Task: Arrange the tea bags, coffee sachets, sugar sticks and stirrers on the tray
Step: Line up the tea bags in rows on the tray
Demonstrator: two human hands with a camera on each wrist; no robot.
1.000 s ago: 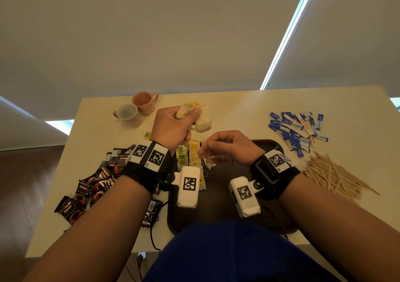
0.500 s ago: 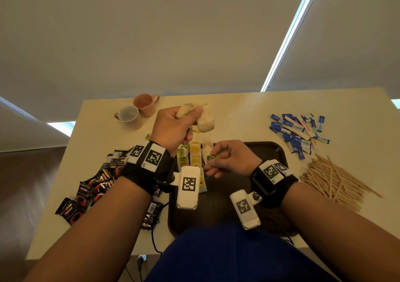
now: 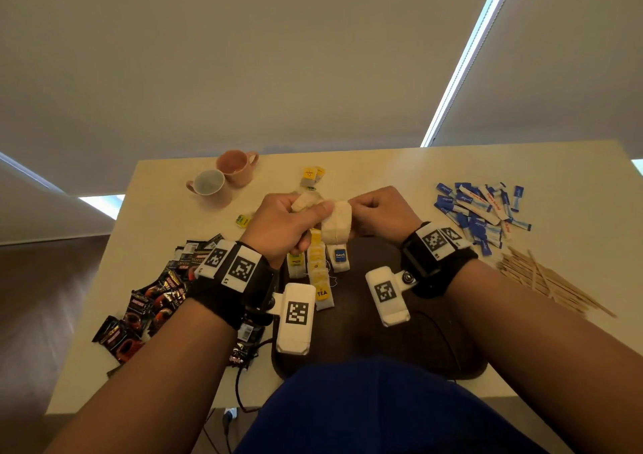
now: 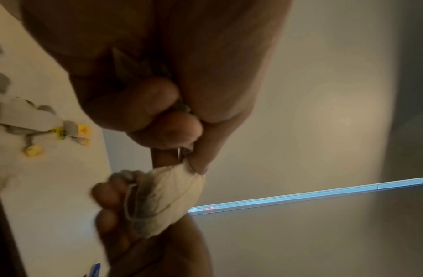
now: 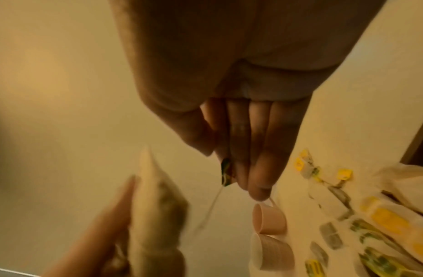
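Observation:
My left hand [image 3: 306, 211] grips a bunch of pale tea bags [image 3: 336, 225] above the far edge of the dark brown tray [image 3: 435, 345]. My right hand [image 3: 360, 206] is right beside it and pinches a green tea bag tag [image 5: 225, 172], whose string runs to a tea bag [image 5: 155, 215] in the left hand. In the left wrist view the held tea bag [image 4: 167, 198] hangs from my thumb and fingers. Several tea bags [image 3: 320, 276] lie in rows on the tray's left part. Coffee sachets [image 3: 149, 300], sugar sticks [image 3: 480, 210] and stirrers [image 3: 542, 279] lie on the table.
Two cups [image 3: 208, 183] [image 3: 236, 164] stand at the back left of the table. A few loose tea bags [image 3: 311, 176] lie behind my hands, and a small green tag [image 3: 242, 220] lies left of them. The tray's right half is bare.
My right hand rose from over the tray, still pinching the tag, to right beside the bunch in my left hand. The left hand stayed nearly in place.

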